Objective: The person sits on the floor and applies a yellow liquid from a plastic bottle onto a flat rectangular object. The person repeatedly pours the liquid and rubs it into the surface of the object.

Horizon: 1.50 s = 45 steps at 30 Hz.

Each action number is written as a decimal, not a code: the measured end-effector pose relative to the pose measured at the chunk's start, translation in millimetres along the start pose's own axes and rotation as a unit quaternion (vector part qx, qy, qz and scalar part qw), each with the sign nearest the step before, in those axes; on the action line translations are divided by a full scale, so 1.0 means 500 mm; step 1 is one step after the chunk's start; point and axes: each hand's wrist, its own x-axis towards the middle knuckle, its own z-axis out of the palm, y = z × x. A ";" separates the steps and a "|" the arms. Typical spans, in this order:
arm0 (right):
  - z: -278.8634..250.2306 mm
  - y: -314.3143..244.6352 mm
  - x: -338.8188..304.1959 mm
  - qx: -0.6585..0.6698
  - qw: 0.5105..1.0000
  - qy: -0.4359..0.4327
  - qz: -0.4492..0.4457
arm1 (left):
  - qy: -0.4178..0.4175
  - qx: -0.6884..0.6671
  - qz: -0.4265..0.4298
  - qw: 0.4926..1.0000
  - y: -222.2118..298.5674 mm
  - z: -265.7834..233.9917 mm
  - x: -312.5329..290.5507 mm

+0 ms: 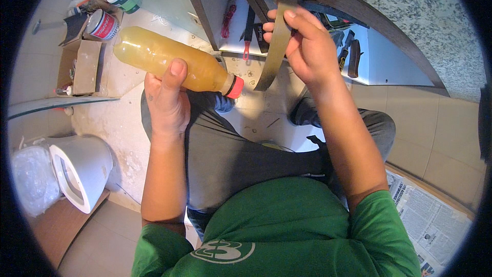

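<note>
My left hand [168, 100] is wrapped round a clear plastic bottle [164, 59] of cloudy yellow liquid, its thumb on top. The bottle lies tilted, its red cap [235, 87] on and pointing right and slightly down. In my right hand [311, 48] a thin olive-brown strip [274, 59] is pinched between thumb and fingers. Its lower end hangs free and curves left toward the bottle cap, apart from it. The upper end reaches the dark edge of the cabinet; whether it touches there I cannot tell.
Ahead, an open curved cabinet [328, 2] under a speckled stone top holds several hand tools. Paint tubs [102, 24] and a cardboard box [86, 66] stand far left, near a glass sheet [61, 103]. A white ceramic fixture [97, 164] is at left; newspaper [430, 220] lies at right.
</note>
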 end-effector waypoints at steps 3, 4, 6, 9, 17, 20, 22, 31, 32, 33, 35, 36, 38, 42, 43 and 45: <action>0.001 0.007 -0.011 0.012 1.000 -0.011 0.008 | 0.002 -0.002 -0.001 1.000 0.002 -0.001 -0.001; -0.002 0.010 -0.012 0.017 1.000 -0.009 0.008 | 0.004 -0.003 0.001 1.000 0.001 -0.002 -0.001; -0.008 0.017 -0.013 0.026 1.000 -0.006 0.007 | 0.008 -0.003 0.005 1.000 0.000 -0.003 0.000; -0.008 0.021 0.001 0.000 1.000 0.009 0.006 | 0.006 0.002 0.006 1.000 -0.006 -0.006 0.000; 0.030 0.004 0.011 0.022 1.000 0.006 -0.013 | -0.001 -0.004 0.004 1.000 -0.005 -0.008 0.000; 0.029 0.007 -0.003 0.027 0.999 0.009 -0.020 | 0.003 -0.003 0.004 1.000 -0.007 -0.008 0.000; 0.020 0.009 -0.015 0.031 0.999 0.016 -0.017 | 0.003 -0.002 0.005 1.000 -0.007 -0.009 0.000; -0.028 -0.021 -0.014 0.018 0.995 0.097 -0.017 | 0.007 -0.001 0.001 1.000 -0.011 -0.009 0.000; -0.026 -0.025 -0.015 0.010 0.996 0.089 -0.020 | 0.004 -0.002 0.001 1.000 -0.010 -0.009 0.001; -0.024 -0.030 -0.018 0.001 0.996 0.082 -0.023 | 0.000 -0.004 0.001 1.000 -0.010 -0.008 0.002; -0.022 -0.031 -0.024 -0.003 0.998 0.064 -0.022 | -0.007 -0.004 0.003 1.000 -0.012 -0.014 0.003; -0.023 -0.029 -0.029 0.000 0.998 0.054 -0.018 | -0.010 -0.004 0.004 1.000 -0.012 -0.016 0.003; -0.024 -0.025 -0.043 0.004 0.998 0.056 -0.015 | -0.001 -0.001 0.005 1.000 -0.010 -0.010 0.002; -0.034 -0.021 -0.053 0.018 0.995 0.098 -0.017 | -0.001 -0.005 0.001 1.000 -0.015 -0.013 0.004; -0.037 -0.023 -0.050 0.024 0.993 0.110 -0.019 | -0.001 -0.008 -0.002 1.000 -0.015 -0.013 0.004; -0.042 -0.034 -0.041 0.029 0.993 0.114 -0.026 | -0.001 -0.013 -0.007 1.000 -0.012 -0.011 0.004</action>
